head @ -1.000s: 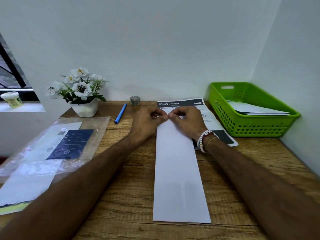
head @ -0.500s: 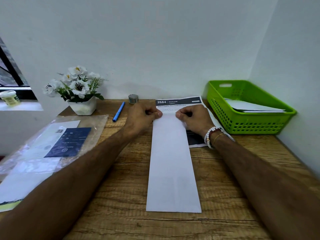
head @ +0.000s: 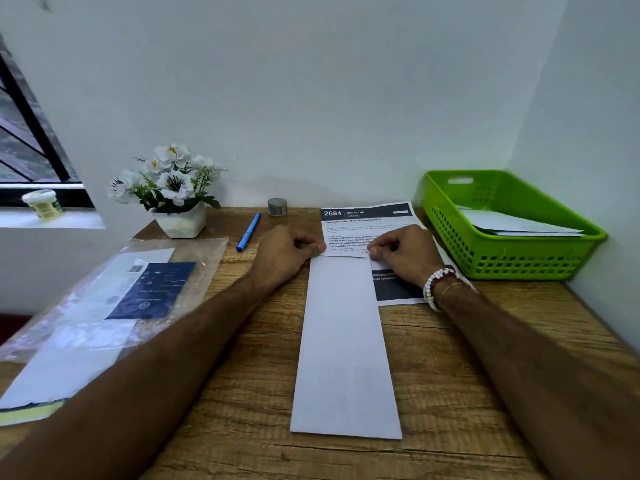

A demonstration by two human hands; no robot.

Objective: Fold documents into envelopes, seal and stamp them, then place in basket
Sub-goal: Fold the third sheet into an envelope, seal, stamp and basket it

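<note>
Documents: one folded white strip (head: 344,348) lies mid-desk (head: 242,393), over one printed sheet (head: 367,220). Left hand (head: 284,252) and right hand (head: 405,252), fingers curled, pinch its far corners (green basket (head: 519,258) right; pen (head: 248,232), tape roll (head: 277,206) behind).
</note>
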